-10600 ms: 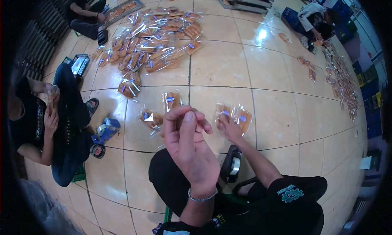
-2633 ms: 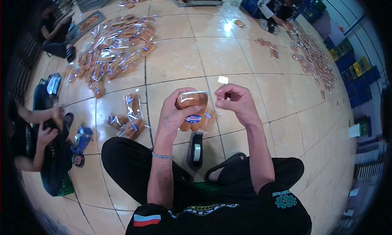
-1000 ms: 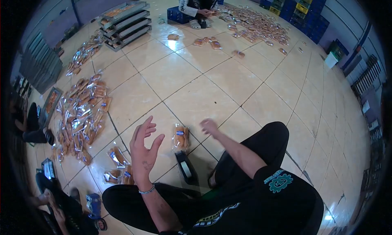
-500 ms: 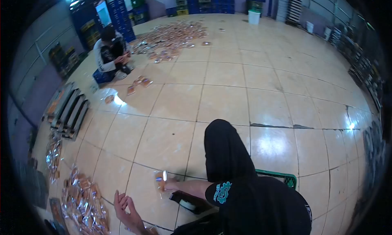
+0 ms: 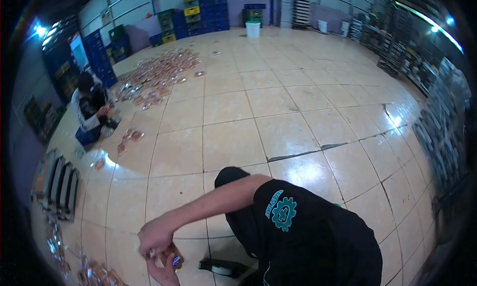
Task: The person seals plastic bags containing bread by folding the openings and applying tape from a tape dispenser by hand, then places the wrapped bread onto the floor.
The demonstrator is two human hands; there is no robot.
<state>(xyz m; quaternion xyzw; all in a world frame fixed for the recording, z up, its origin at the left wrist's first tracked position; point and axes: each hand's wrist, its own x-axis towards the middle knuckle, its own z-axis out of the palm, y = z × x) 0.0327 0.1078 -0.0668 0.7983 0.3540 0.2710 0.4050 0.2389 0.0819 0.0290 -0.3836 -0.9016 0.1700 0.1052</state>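
Low at the left of the view, my right hand (image 5: 156,237) is closed on the top of a clear-wrapped bread pack (image 5: 175,257) with a blue label. Just below it my left hand (image 5: 163,273) grips the same pack from underneath, its fingers partly hidden by the pack and my right hand. A black tape dispenser (image 5: 222,268) rests on the tiled floor to the right of the pack, near my leg.
Wrapped packs (image 5: 97,273) lie at the lower left, beside stacked metal trays (image 5: 55,186). A co-worker (image 5: 92,107) sits near a large spread of packs (image 5: 156,72). Crates (image 5: 213,15) and a white bucket (image 5: 253,29) stand at the back.
The view has swung to the right. My left hand, empty and open before, now holds the pack together with my right hand, which has lifted it off the floor by the dispenser.
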